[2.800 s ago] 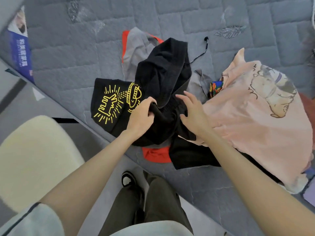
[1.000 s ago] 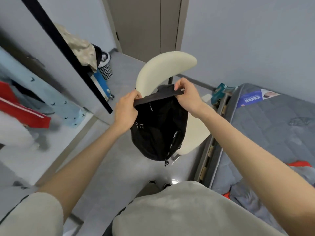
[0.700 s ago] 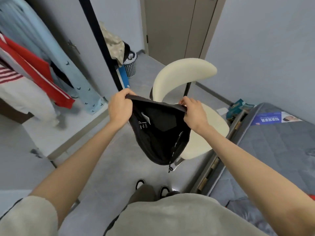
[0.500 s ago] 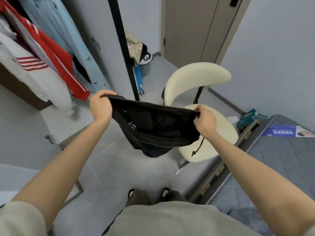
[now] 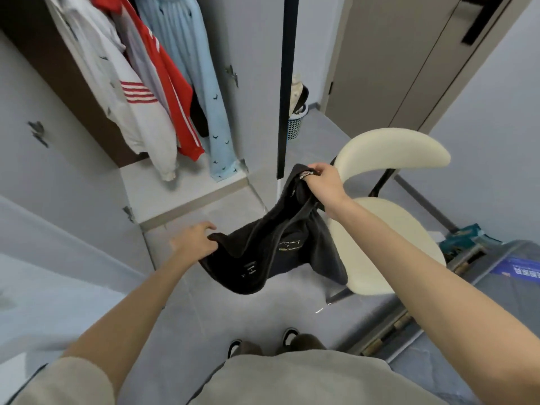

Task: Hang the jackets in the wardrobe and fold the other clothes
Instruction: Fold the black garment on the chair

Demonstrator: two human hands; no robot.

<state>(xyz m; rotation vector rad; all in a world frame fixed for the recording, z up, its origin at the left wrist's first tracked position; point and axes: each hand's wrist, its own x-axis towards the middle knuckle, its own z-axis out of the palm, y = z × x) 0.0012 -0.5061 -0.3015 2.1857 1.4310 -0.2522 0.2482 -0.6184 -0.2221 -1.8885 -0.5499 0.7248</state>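
Black jacket hangs in mid-air between a person's two hands, at the centre of the view and clear of the floor, seen from a head-worn camera. At 6 o'clock, nearest the lens, two dark shoes with white toes stand on grey floor tiles. Just above, at about 9 o'clock of the jacket, the left hand grips one edge of the cloth with curled fingers. The right hand, higher and at about 1 o'clock of the jacket, pinches a band with white lettering at the jacket's top, so the cloth slopes down from right to left and sags in a fold below. A grey mattress shows at 4 o'clock. Behind the right hand, at 2 to 3 o'clock, stands a cream chair with a curved backrest. Farther off, at 10 to 11 o'clock, an open wardrobe holds hanging clothes: a white jacket with red stripes, a red jacket with white stripes beside it, and a pale blue garment to their right. At 12 o'clock a blue-and-white basket sits on the floor near a closed door.
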